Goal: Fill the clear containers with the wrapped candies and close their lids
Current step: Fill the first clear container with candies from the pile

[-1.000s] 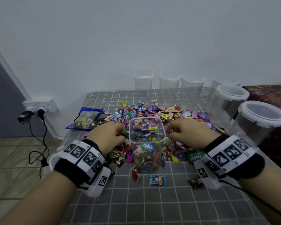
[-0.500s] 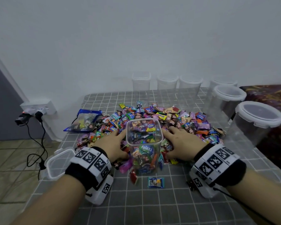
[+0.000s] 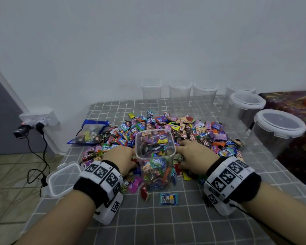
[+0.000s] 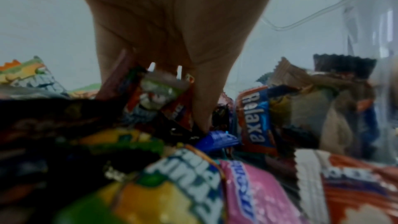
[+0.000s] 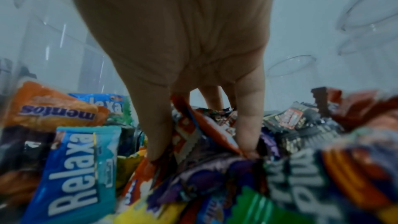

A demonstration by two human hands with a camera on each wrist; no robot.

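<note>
A table with a grey checked cloth point(image 3: 166, 227) fills the lower frame. On it lie a big candy pile point(image 3: 193, 128), an open square container point(image 3: 155, 156), a loose lid point(image 3: 62, 179) at left, one blue candy point(image 3: 168, 199) in front, and empty containers point(image 3: 205, 98) along the back.

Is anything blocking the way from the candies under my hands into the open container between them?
Nothing visible. The container stands open-topped between the left hand and right hand; its lid lies off to the left.
</note>
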